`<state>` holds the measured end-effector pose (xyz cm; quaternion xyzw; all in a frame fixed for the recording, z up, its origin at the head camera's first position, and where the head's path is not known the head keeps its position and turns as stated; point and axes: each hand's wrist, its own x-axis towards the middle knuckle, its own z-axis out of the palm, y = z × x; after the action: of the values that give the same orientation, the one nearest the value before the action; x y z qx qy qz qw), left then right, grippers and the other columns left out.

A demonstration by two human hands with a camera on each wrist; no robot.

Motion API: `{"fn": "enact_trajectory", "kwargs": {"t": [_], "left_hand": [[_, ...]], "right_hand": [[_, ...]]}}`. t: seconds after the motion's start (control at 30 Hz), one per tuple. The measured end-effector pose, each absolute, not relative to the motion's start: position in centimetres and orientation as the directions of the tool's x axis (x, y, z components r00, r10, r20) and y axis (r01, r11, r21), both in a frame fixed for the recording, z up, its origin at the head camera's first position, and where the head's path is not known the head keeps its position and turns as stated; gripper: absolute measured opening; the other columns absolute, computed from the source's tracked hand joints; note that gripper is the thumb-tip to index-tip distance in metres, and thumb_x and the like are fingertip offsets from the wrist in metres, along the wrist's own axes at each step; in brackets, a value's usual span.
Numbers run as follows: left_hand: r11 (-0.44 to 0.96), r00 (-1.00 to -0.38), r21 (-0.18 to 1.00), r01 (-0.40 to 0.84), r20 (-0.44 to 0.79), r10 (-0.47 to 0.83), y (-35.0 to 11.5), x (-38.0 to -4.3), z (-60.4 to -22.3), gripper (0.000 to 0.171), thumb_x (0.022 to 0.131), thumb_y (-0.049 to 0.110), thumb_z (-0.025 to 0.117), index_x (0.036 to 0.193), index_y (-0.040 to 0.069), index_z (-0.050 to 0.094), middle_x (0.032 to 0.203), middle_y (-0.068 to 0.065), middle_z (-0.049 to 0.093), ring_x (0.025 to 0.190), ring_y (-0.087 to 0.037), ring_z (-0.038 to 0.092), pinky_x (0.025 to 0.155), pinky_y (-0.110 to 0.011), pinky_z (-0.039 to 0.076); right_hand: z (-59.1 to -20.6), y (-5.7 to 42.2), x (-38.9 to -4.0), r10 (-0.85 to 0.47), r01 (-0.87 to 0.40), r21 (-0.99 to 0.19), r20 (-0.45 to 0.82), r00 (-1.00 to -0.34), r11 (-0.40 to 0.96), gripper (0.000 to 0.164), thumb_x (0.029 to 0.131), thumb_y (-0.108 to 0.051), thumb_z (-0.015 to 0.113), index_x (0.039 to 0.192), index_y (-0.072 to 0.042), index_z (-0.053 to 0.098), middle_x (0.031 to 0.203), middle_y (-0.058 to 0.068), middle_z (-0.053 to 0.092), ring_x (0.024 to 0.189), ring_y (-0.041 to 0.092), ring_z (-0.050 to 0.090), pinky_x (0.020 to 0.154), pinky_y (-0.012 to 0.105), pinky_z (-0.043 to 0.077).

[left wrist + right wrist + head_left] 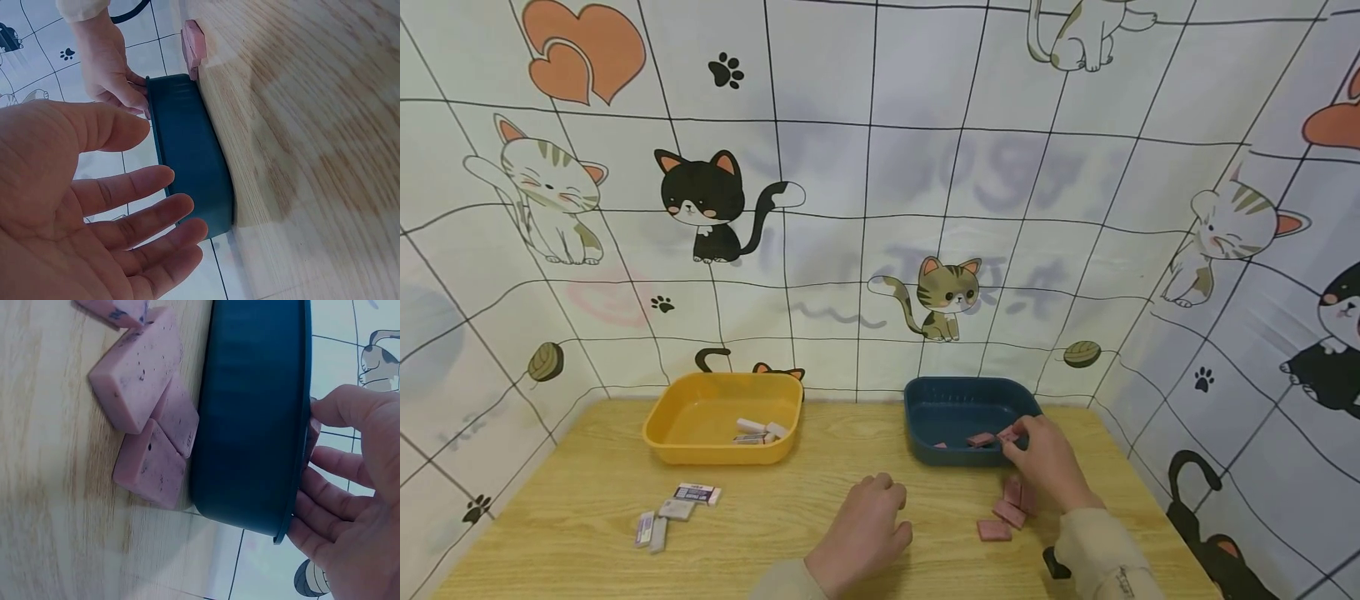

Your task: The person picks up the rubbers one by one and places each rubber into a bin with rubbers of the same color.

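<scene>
My right hand [1051,462] pinches a pink eraser [313,434] between thumb and fingers, at the right rim of the dark blue basket [958,455]. Inside that basket lie other pink erasers [981,439], partly hidden by the front wall. On the table just below the right hand, several more pink erasers [995,530] form a loose cluster; dark specks show on them in the right wrist view. My left hand [863,527] hovers over the table's middle, its fingers relaxed and slightly bent, holding nothing.
A yellow basket [722,454] at the back left holds several white erasers [752,437]. In front of it, white erasers [677,509], some with printed sleeves, lie on the wooden table [760,517]. A cat-patterned sheet [827,250] rises behind and at the sides.
</scene>
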<state>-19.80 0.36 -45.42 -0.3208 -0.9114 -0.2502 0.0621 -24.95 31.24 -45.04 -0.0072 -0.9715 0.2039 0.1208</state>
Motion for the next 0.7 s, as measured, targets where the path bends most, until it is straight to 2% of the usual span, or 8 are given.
{"fn": "enact_trajectory", "kwargs": {"t": [0.27,0.7], "left_hand": [[0.688,-0.798,0.409,0.6,0.237,0.555,0.4,-20.0,-45.6,0.012,0.084,0.016,0.074,0.083,0.008,0.065,0.08,0.004,0.051,0.068,-0.011,0.041,0.063,-0.027,0.038],[0.69,-0.81,0.437,0.577,0.198,0.551,0.3,-20.0,-45.6,0.009,0.084,0.014,0.074,0.085,0.008,0.067,0.079,0.004,0.051,0.068,-0.011,0.041,0.065,-0.027,0.038]], "right_hand": [[-45.2,31.6,-26.2,0.085,-0.025,-0.37,0.276,-0.957,0.929,0.022,0.089,-0.016,0.076,0.098,0.002,0.066,0.097,0.018,0.063,0.085,0.031,0.06,0.077,0.053,0.051],[-45.7,31.4,-27.8,0.154,0.089,-0.286,0.216,-0.964,0.954,0.03,0.089,-0.021,0.077,0.1,0.005,0.066,0.094,0.019,0.063,0.091,0.039,0.063,0.093,0.066,0.043]]}}
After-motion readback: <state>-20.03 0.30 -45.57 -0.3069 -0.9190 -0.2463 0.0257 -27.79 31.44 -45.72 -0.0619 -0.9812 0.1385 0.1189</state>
